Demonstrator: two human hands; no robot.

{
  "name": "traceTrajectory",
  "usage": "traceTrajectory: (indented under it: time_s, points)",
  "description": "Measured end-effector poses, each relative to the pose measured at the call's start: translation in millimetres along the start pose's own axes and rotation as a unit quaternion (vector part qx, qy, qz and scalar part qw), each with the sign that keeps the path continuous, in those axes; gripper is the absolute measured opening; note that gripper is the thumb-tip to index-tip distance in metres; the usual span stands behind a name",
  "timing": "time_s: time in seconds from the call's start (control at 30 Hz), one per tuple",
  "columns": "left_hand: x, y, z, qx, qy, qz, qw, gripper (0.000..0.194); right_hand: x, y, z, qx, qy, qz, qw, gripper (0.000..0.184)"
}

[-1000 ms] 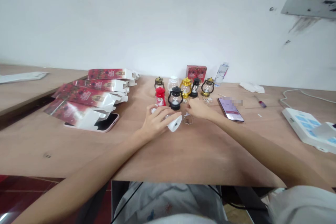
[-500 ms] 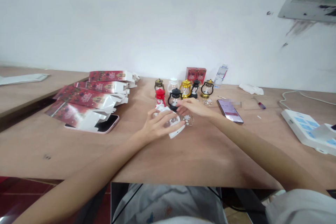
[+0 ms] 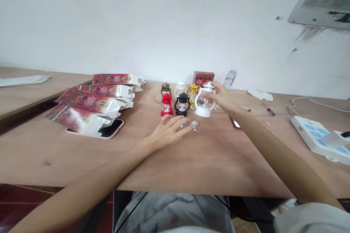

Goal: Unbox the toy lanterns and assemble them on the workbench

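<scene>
A white mini lantern (image 3: 204, 103) stands upright in my right hand (image 3: 218, 96), whose fingers grip its top and side. My left hand (image 3: 171, 131) is empty, palm down over the table with its fingers apart. Just beyond it are a red lantern (image 3: 166, 105) and a black lantern (image 3: 182, 105). Behind these stand a bronze lantern (image 3: 166, 88), another white lantern (image 3: 180, 89) and a gold lantern (image 3: 193, 93). Small flat cut-out pieces (image 3: 194, 123) lie by my left fingertips. Other lanterns on the right are hidden by my right hand and its lantern.
Flattened red gift boxes (image 3: 84, 102) overlap a phone (image 3: 117, 130) on the left. Two small red boxes (image 3: 203, 76) and a water bottle (image 3: 230, 78) stand near the wall. To the right are a tissue (image 3: 259, 94), a screwdriver (image 3: 270, 111) and a power strip (image 3: 314, 134).
The white lantern has gone from my left hand to my right, moving right and away and turning upright. My left hand has let go. The right forearm now covers most of the right-hand phone.
</scene>
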State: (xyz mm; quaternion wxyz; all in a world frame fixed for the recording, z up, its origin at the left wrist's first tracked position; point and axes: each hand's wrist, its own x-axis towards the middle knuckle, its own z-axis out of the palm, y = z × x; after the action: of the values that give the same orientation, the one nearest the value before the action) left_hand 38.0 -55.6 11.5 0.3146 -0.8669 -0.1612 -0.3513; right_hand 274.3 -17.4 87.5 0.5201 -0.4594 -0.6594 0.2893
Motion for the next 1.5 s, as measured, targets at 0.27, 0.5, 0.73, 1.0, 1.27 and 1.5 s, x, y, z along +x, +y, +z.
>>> traceTrajectory:
  time_s: [0.27,0.5,0.73,1.0,1.27,1.5]
  points:
    - [-7.6,-4.1,10.9,-0.109,-0.155,0.070,0.979,0.018,12.6,53.3,7.4,-0.065,-0.002,-0.056,0.996,0.041]
    - [-9.4,-4.7,14.2,-0.128,-0.189,0.071,0.971,0.023,17.5,73.1,28.2,-0.057,-0.016,-0.061,0.996,0.046]
    - [-2.7,10.5,15.2,-0.274,-0.220,0.040,0.935,0.027,21.6,61.8,14.3,-0.045,0.045,-0.082,0.995,0.050]
    - [1.6,18.5,21.4,-0.286,-0.255,-0.025,0.923,0.035,82.9,40.0,-6.7,-0.257,0.104,-0.101,0.955,0.042]
    - [7.0,26.6,27.8,-0.259,-0.274,-0.075,0.923,0.040,149.7,43.4,1.2,-0.497,-0.023,-0.017,0.867,0.052]
    - [7.1,27.4,26.9,-0.262,-0.265,-0.079,0.925,0.038,179.5,72.4,16.9,-0.523,-0.060,0.070,0.847,0.063]
